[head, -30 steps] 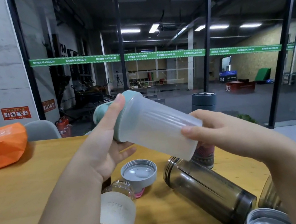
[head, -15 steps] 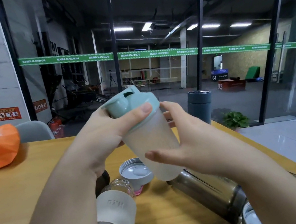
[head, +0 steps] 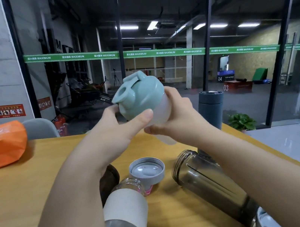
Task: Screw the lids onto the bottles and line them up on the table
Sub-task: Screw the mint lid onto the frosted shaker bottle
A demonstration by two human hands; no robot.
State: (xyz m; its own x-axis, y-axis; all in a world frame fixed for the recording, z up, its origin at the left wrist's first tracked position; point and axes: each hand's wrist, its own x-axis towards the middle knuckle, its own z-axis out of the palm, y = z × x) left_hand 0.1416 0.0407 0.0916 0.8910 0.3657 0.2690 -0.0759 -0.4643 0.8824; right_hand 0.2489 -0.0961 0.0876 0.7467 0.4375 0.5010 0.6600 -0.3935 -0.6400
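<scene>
Shaker bottle [head: 161, 111] gripped by right hand [head: 177, 120]; left hand [head: 116, 132] grips its teal lid [head: 138, 97]

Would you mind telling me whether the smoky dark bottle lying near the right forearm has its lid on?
Lid off. The smoky bottle lies on its side on the table, its threaded mouth bare and open.

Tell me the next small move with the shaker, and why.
Probably finish twisting the teal lid: the left hand grips it and the right hand holds the frosted shaker bottle above the table, so standing it up comes after.
</scene>
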